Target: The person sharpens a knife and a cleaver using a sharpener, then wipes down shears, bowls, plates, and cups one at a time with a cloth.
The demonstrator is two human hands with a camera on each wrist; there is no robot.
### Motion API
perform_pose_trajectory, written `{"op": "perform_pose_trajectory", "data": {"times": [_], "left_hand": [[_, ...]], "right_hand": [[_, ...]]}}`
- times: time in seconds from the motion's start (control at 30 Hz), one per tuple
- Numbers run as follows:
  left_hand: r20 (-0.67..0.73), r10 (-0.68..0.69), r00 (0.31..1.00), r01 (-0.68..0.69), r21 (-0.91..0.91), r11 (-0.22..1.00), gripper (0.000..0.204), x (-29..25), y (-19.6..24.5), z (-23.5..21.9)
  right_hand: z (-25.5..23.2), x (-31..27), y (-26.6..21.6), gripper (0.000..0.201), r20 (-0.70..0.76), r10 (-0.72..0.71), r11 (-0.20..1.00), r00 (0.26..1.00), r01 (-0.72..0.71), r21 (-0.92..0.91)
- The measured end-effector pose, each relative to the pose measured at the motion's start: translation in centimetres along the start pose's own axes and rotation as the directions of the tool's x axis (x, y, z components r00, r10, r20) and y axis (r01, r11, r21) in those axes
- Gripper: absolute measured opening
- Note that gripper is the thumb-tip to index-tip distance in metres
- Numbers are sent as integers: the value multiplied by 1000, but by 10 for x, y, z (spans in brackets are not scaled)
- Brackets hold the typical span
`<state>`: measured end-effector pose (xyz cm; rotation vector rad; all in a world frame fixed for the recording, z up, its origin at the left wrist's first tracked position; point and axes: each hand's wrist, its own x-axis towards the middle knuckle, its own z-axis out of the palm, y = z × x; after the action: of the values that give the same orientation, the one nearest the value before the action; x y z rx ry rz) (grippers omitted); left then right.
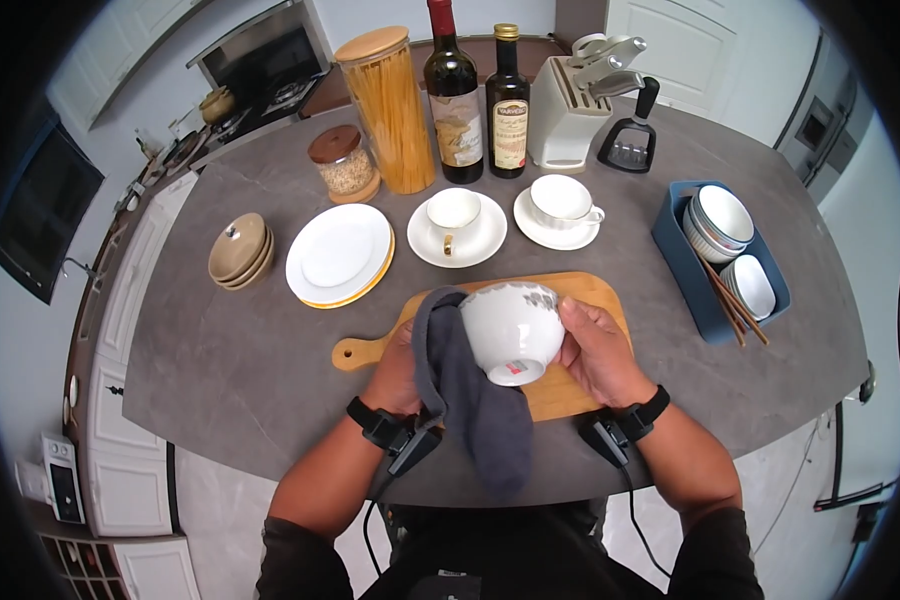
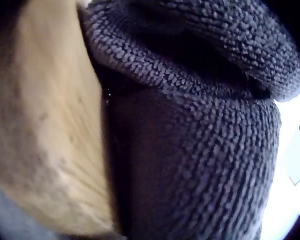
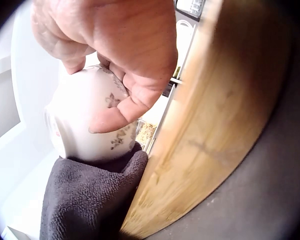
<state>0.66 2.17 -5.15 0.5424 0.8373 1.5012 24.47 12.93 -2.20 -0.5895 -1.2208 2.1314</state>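
Observation:
A white bowl (image 1: pixel 510 335) with a grey flower pattern near its rim is tilted above the wooden cutting board (image 1: pixel 560 402), its base turned towards me. My right hand (image 1: pixel 602 358) grips the bowl's right side, with thumb and fingers on the patterned wall in the right wrist view. Draped over my left hand (image 1: pixel 397 372) is a dark grey towel (image 1: pixel 448 365), which it holds against the bowl's left side. The left fingers are hidden by the cloth. Towel folds (image 2: pixel 215 165) fill much of the left wrist view, and the towel's loose end hangs towards the table's front edge.
Behind the board stand two white cups on saucers (image 1: pixel 457 250). Stacked plates (image 1: pixel 338 250) and brown bowls (image 1: pixel 238 250) sit at left. A blue bin (image 1: pixel 705 300) holds bowls and chopsticks at right. Bottles (image 1: pixel 457 110), a pasta jar (image 1: pixel 390 115) and a knife block (image 1: pixel 565 115) line the back.

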Motion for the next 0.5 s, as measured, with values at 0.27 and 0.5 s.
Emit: {"op": "perform_pose_trajectory", "data": {"times": [0.27, 0.5], "left_hand": [[132, 99, 986, -116, 129, 985, 26, -7, 6, 6], [106, 106, 989, -126, 209, 970, 25, -12, 11, 16]], "right_hand": [[0, -10, -4, 20, 187, -84, 956, 979, 132, -263], [-9, -5, 6, 27, 187, -85, 948, 979, 137, -286]]}}
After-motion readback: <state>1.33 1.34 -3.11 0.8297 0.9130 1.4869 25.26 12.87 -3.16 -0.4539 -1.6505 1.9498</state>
